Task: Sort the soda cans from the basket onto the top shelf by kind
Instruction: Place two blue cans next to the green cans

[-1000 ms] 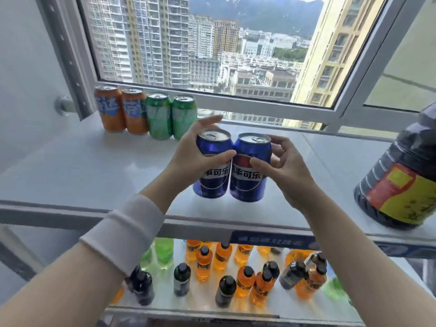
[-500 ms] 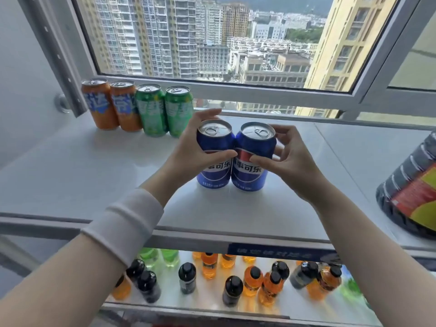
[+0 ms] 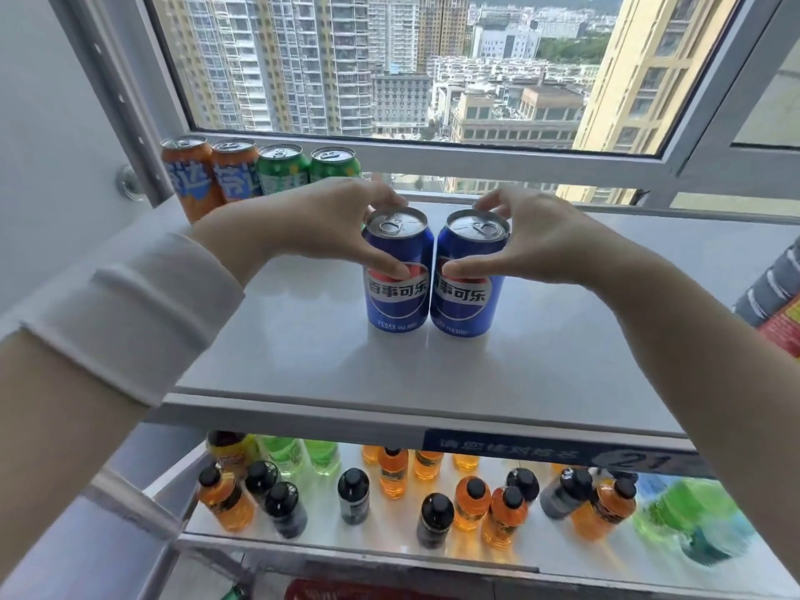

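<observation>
Two blue cola cans stand upright and side by side on the white top shelf. My left hand grips the left blue can near its top. My right hand grips the right blue can the same way. At the shelf's back left stand two orange cans and two green cans in a row against the window frame. The basket is mostly out of view; only a red edge shows at the bottom.
A large dark bottle with a red and yellow label lies at the shelf's right edge. The window frame runs behind the cans. The lower shelf holds several orange, green and dark drink bottles.
Both hands carried the two blue cans farther back on the shelf and they now rest on it. The camera tilted down and came closer.
</observation>
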### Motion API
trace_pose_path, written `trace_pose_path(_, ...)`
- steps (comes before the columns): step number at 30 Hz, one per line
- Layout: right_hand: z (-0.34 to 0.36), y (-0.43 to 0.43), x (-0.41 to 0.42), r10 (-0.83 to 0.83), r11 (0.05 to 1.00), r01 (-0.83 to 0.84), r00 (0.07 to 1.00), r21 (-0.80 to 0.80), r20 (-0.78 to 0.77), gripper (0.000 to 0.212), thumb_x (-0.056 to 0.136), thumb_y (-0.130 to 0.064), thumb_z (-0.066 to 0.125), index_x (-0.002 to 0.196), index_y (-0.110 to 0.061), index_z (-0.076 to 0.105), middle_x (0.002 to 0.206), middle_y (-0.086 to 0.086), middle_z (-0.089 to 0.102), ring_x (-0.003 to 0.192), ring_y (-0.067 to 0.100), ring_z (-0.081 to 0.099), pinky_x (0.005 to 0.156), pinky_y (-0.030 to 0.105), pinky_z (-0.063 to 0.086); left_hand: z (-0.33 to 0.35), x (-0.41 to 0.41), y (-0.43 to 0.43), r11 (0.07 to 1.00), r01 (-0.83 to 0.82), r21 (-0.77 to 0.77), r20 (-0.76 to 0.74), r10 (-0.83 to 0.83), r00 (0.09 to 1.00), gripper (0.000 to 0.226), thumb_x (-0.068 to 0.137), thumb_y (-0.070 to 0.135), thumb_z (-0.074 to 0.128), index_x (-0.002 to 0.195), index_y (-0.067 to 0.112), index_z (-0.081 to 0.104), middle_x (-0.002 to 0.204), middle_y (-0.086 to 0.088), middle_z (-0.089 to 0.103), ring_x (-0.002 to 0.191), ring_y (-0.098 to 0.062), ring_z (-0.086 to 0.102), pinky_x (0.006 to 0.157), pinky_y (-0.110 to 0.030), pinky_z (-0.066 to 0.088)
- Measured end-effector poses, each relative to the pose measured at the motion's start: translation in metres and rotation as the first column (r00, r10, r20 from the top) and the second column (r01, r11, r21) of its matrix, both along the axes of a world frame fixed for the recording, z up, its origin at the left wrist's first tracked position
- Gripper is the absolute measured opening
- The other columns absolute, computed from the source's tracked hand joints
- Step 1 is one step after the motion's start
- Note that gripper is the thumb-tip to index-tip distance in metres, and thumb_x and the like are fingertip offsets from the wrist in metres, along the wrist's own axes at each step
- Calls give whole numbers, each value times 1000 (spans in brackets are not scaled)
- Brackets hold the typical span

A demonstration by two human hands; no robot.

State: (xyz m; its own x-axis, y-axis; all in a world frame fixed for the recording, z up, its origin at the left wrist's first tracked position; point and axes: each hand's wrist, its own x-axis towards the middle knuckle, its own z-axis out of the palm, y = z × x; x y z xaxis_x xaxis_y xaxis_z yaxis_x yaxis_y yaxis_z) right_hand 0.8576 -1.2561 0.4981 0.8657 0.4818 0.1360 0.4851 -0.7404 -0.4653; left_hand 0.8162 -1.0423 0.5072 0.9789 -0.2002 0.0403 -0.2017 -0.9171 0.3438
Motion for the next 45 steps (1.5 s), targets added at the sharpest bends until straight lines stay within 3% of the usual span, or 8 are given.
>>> trace_pose_path(5, 5, 15, 2, -75, 996, 73, 996, -47, -44, 71, 60, -43, 82, 117, -18, 48, 104, 0, 48, 91, 18, 50, 64, 28, 47, 10, 9, -4, 996, 13, 86, 20, -15, 1000, 73, 56, 55, 74, 118, 22, 53, 106, 9, 60, 97, -12, 56, 78, -23, 44)
trace_pose_path(9, 14, 15, 26, -82, 995, 92, 978, 43, -193, 68, 57, -27, 87, 114, -16, 52, 103, 4, 57, 85, 20, 62, 71, 37, 58, 14, 31, -3, 993, 29, 110, 21, -31, 999, 69, 57, 57, 75, 114, 22, 55, 100, 10, 60, 89, -10, 56, 68, -18, 40)
trace_pose_path(15, 21, 27, 75, -47, 993, 75, 962, 95, -270, 69, 59, -12, 85, 120, -14, 51, 108, 7, 57, 83, 18, 60, 72, 33, 55, 18, 85, 5, 973, -4, 229, 63, -11, 998, 73, 58, 59, 74, 115, 17, 55, 102, 5, 60, 92, -15, 55, 78, -28, 45)
trace_pose_path(19, 24, 39, 102, -24, 997, 40, 975, 70, -222, 70, 61, -15, 85, 121, -17, 51, 113, 6, 52, 95, 23, 55, 65, 27, 49, 21, 113, 13, 964, -27, 266, 29, 20, 999, 76, 56, 63, 72, 115, 18, 55, 104, 3, 61, 95, -17, 57, 85, -36, 50)
trace_pose_path(22, 27, 48, 117, -20, 1000, 23, 987, 19, -158, 73, 61, -20, 85, 125, -20, 50, 116, 4, 48, 100, 23, 50, 76, 32, 48, 22, 126, 19, 964, -46, 262, 20, 43, 999, 77, 58, 61, 72, 118, 18, 53, 107, 3, 60, 97, -17, 56, 86, -34, 49)
trace_pose_path(27, 24, 58, 131, 14, 1000, -10, 979, 21, -203, 73, 62, -14, 84, 127, -17, 49, 118, 6, 50, 100, 25, 53, 73, 31, 47, 21, 141, 30, 970, -70, 233, -10, 75, 997, 76, 59, 59, 73, 121, 21, 52, 111, 5, 59, 101, -17, 56, 88, -35, 49)
trace_pose_path(34, 17, 65, 146, 7, 1000, -2, 976, 23, -216, 76, 60, -16, 85, 128, -17, 49, 128, 9, 50, 110, 28, 53, 93, 43, 49, 25, 147, 40, 969, -68, 237, -80, 89, 993, 74, 64, 53, 74, 125, 21, 49, 118, 4, 59, 106, -18, 56, 94, -40, 47)
trace_pose_path(45, 17, 72, 149, 25, 999, -16, 969, 40, -245, 74, 65, -14, 82, 130, -17, 46, 133, 8, 46, 112, 28, 51, 94, 40, 48, 23, 147, 42, 975, -67, 210, -78, 85, 993, 73, 67, 45, 76, 129, 21, 47, 121, 2, 58, 108, -19, 55, 97, -41, 46)
